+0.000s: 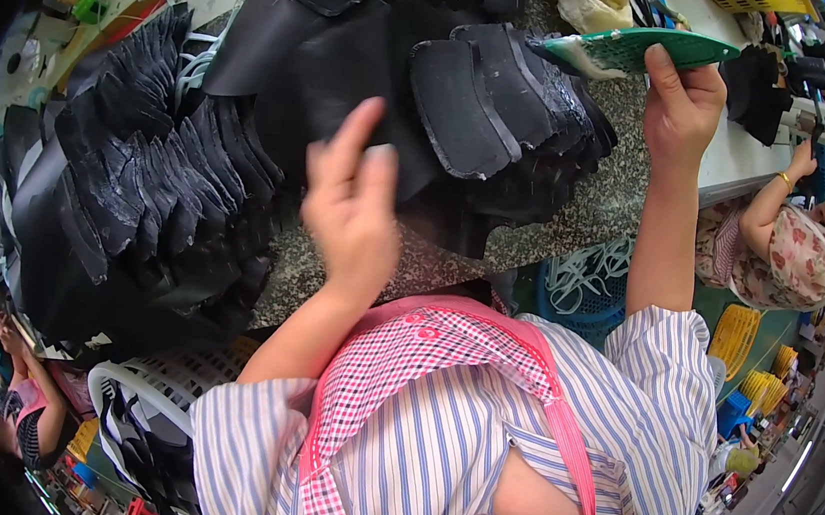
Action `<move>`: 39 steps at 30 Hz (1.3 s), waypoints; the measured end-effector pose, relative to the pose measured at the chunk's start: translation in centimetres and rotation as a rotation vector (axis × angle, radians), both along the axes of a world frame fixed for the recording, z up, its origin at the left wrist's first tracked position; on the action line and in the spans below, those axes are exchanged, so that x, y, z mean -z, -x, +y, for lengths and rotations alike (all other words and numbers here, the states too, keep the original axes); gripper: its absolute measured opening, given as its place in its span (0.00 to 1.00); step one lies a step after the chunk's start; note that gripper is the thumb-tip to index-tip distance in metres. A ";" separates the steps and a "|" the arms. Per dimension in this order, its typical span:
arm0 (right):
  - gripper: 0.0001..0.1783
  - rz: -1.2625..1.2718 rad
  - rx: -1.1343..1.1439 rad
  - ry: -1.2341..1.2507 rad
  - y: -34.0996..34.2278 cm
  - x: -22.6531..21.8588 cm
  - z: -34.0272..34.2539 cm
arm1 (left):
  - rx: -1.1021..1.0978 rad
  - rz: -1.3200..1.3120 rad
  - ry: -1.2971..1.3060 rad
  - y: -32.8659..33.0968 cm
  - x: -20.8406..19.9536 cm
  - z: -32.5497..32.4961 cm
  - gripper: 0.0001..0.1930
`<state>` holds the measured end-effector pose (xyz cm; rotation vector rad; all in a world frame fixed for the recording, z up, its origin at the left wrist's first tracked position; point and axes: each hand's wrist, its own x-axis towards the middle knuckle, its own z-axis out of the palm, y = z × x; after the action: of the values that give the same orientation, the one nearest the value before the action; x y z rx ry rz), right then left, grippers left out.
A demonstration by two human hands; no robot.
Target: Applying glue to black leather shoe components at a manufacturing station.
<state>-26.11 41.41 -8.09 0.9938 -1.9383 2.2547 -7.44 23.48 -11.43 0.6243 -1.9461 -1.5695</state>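
My right hand (685, 100) grips a flat green plastic piece (645, 51), perforated and leaf-shaped, between thumb and fingers. White, paste-like stuff coats its left end, which reaches over a row of overlapping black cut pieces (463, 107) with pale grey edges. Fingers apart and slightly blurred, my left hand (353, 206) holds nothing. It hovers over black sheet material (336, 74), left of that row. Farther left, many more black pieces (181, 168) lie fanned in overlapping rows, some whitish along their edges.
A speckled stone worktop (590, 191) carries the pieces. Beneath its edge stands a blue basket (584, 301) of white straps; a white basket (152, 391) of dark pieces is at lower left. A co-worker in a floral top (790, 252) is at right, another person (30, 408) at left.
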 end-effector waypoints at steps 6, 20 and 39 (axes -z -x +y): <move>0.06 0.038 -0.059 -0.160 -1.2 -0.6 -2.5 | 0.235 -0.021 -0.369 3.7 3.9 0.8 0.15; 0.07 0.361 -0.447 -0.624 -0.9 0.5 -4.9 | 0.217 0.060 -0.492 3.1 5.7 -0.1 0.15; 0.11 0.023 -0.007 -0.283 2.8 -1.5 0.9 | 0.275 0.147 -0.673 2.7 4.4 -0.3 0.16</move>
<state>-28.90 42.32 -6.61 1.0454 -2.2918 1.9987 -10.10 23.22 -15.83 0.4830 -1.4170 -2.3981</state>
